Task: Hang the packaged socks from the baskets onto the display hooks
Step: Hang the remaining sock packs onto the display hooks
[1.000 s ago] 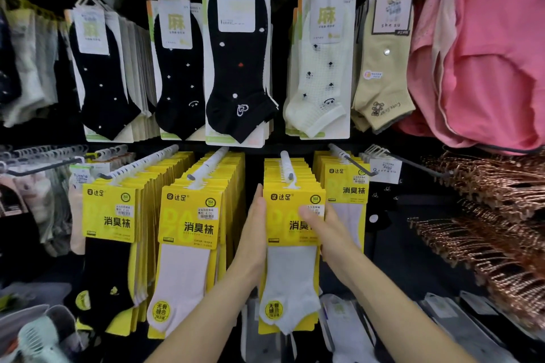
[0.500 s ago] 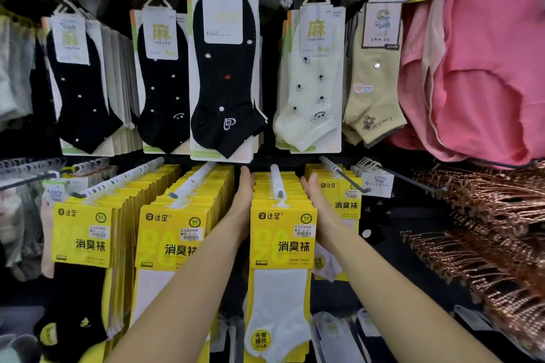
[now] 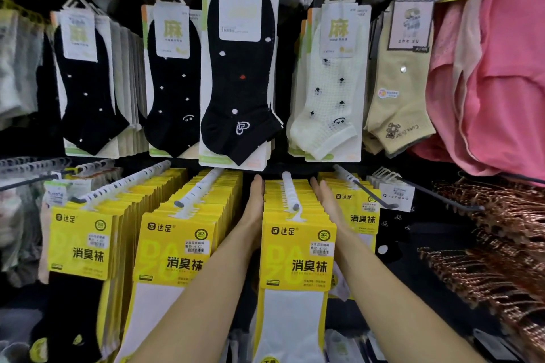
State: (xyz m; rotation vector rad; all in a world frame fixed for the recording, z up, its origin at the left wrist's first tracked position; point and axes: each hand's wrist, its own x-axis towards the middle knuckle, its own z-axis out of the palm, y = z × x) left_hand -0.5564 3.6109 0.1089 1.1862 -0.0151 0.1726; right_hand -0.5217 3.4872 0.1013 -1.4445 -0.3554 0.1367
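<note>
The stack of yellow sock packs hangs on a white hook in the middle of the lower row. The left hand lies flat against the stack's left side and the right hand against its right side, fingers straight and reaching far back, gripping nothing. More yellow packs hang just left. Black socks hang above.

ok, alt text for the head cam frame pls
The left hand and right hand lie flat along either side of a row of yellow sock packs hanging on a display hook. Black socks hang above, copper hangers at right.
</note>
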